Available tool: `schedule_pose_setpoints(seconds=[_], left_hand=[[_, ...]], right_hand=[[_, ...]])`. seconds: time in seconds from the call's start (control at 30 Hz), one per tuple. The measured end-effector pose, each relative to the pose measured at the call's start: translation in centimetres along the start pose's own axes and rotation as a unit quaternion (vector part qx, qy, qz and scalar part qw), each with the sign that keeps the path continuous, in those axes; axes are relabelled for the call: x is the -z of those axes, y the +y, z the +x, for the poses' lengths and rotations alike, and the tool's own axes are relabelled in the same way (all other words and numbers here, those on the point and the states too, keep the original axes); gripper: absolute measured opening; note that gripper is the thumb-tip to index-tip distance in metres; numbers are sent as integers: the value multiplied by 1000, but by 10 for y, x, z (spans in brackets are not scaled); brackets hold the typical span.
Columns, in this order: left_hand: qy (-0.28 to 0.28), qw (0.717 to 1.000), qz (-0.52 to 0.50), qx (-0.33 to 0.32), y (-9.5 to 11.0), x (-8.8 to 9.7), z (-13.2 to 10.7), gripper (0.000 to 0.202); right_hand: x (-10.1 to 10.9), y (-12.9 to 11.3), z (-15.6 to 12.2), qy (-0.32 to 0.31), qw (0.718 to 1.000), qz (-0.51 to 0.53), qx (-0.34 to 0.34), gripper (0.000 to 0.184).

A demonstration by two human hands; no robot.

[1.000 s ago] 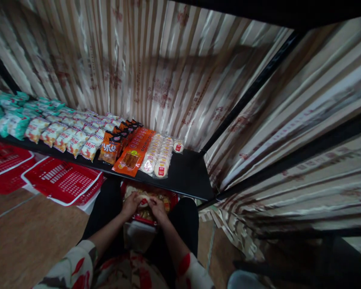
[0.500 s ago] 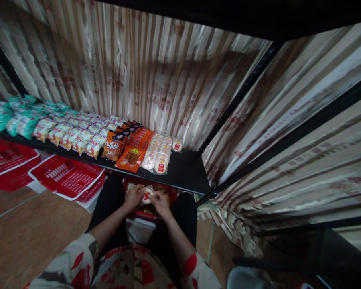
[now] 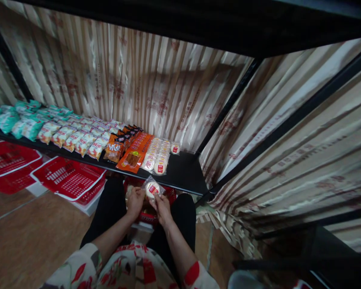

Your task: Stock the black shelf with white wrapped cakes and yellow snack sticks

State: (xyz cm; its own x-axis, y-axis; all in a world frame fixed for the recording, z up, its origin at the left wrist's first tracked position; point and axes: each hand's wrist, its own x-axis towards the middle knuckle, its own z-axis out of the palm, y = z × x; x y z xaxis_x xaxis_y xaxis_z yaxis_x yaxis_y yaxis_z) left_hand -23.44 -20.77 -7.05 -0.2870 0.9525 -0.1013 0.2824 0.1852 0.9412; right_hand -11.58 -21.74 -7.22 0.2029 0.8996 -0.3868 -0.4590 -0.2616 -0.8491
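A clear-wrapped round white bun packet [image 3: 152, 188] with a red label is held up between both my hands, just below the front edge of the black shelf [image 3: 185, 172]. My left hand [image 3: 135, 200] grips its left side and my right hand [image 3: 161, 205] pinches its lower right. Beneath them a red basket [image 3: 170, 196] with more packets sits between my knees. On the shelf, a row of the same buns [image 3: 158, 154] lies beside orange snack packs [image 3: 135, 152].
Rows of orange-white and green snack bags [image 3: 63, 134] fill the shelf's left part. Red baskets [image 3: 66, 180] lie on the wooden floor at the left. Striped wrapping covers the rack's back and right side. An upper black shelf hangs overhead.
Both hands have lifted a bun packet out of the red basket and raised it toward the shelf's front edge. The view has tilted slightly downward.
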Motion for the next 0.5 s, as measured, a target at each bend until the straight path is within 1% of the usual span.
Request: schedule_pose_setpoints(seconds=[0.1, 0.17, 0.3, 0.37, 0.43, 0.5], left_hand=[[-24, 998, -52, 31, -3, -8, 1, 35], [-16, 998, -56, 35, -3, -12, 2, 36], [-6, 999, -45, 14, 7, -14, 2, 33], [-6, 999, -48, 2, 13, -14, 1, 30], [-3, 999, -50, -11, 20, -14, -1, 29], [-7, 999, -46, -24, 26, -14, -2, 30]], right_hand=[[-5, 2, -4, -9, 1000, 14, -11, 35], [-7, 3, -6, -10, 999, 20, -23, 34], [-7, 6, -7, -9, 998, 38, -53, 35], [-3, 8, -4, -10, 998, 32, -52, 37], [3, 10, 0, -7, 999, 3, -48, 38], [9, 11, 7, 7, 999, -43, -27, 41]])
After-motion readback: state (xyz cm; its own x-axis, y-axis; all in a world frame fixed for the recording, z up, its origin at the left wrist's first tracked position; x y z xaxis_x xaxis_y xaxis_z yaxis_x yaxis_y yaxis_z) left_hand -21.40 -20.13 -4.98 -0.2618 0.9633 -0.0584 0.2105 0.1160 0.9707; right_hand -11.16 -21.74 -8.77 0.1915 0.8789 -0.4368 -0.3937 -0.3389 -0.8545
